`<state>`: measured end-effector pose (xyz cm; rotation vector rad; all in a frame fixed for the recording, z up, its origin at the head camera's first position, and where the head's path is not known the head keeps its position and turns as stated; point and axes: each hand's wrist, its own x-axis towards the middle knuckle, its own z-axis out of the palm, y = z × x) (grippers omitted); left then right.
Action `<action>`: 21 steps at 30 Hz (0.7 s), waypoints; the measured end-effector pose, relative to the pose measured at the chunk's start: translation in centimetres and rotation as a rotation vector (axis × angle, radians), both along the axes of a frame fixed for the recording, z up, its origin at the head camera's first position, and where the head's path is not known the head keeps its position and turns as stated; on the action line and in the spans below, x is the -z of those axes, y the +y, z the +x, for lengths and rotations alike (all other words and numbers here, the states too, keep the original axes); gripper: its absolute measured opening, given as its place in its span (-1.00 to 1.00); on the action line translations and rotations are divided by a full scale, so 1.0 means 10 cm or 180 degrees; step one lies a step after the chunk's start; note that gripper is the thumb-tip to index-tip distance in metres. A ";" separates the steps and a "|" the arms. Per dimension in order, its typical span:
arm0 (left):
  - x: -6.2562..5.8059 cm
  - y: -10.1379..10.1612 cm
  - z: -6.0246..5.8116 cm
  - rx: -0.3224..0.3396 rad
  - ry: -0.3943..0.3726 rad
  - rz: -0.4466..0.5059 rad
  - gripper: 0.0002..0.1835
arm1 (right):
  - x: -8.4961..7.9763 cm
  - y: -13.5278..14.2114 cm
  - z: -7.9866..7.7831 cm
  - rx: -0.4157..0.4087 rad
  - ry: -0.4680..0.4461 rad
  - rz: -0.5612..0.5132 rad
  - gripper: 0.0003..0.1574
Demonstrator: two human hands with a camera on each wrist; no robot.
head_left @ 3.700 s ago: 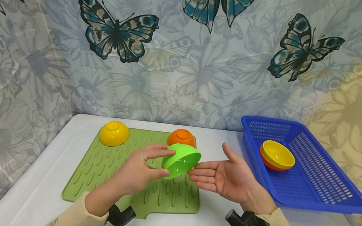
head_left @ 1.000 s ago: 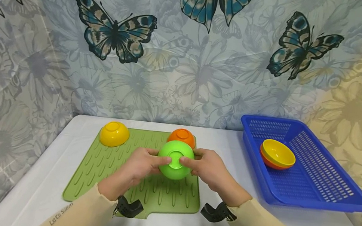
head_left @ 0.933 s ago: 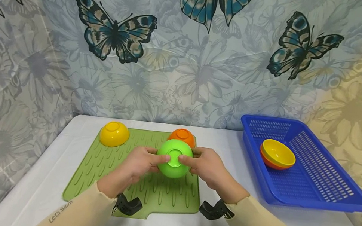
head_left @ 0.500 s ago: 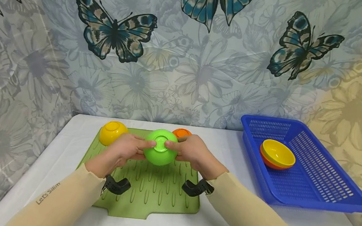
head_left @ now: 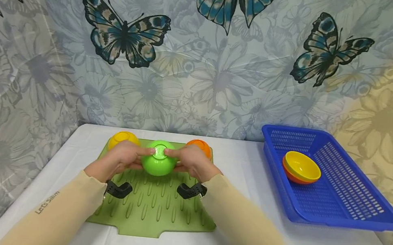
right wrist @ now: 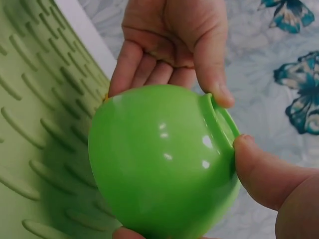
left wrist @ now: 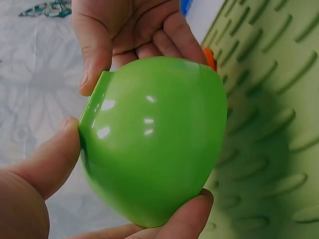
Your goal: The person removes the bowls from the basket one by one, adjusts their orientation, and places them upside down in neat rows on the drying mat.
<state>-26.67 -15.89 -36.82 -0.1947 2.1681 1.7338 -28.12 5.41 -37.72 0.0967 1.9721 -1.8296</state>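
A bright green bowl (head_left: 159, 165) is held upside down between both hands, above the ridged green mat (head_left: 155, 215). My left hand (head_left: 122, 156) grips its left side, thumb on the foot ring and fingers at the rim. From the other side my right hand (head_left: 191, 161) grips it the same way. Both wrist views show the bowl's glossy outside (left wrist: 154, 134) with a gap between it and the mat. Behind the left hand sits a yellow bowl (head_left: 124, 135), upside down and partly hidden. An orange bowl (head_left: 202, 144) rests behind the right hand, also partly covered.
At the right of the white table (head_left: 245, 177) stands a blue perforated basket (head_left: 346, 220). Inside it, a yellow bowl (head_left: 302, 167) nests upright in an orange bowl (head_left: 294, 178). A butterfly-print cloth (head_left: 222, 89) hangs behind the table.
The green bowl was earlier tilted in the left hand alone, beside the open right hand. Now both hands hold it upside down and have carried it left over the mat.
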 end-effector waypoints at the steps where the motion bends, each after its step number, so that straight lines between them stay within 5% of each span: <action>1: 0.03 -0.01 -0.01 -0.0025 -0.0021 0.0016 -0.40 | 0.03 -0.02 -0.01 0.0023 -0.0028 -0.0006 -0.40; 10: 0.20 -0.08 -0.08 -0.0123 -0.0206 0.0109 -0.36 | 0.27 -0.13 -0.10 0.0032 -0.0081 0.0028 -0.49; 21: 0.28 -0.15 -0.14 -0.0123 -0.0272 0.0149 -0.39 | 0.24 -0.22 -0.05 0.0239 -0.0014 0.0324 -0.22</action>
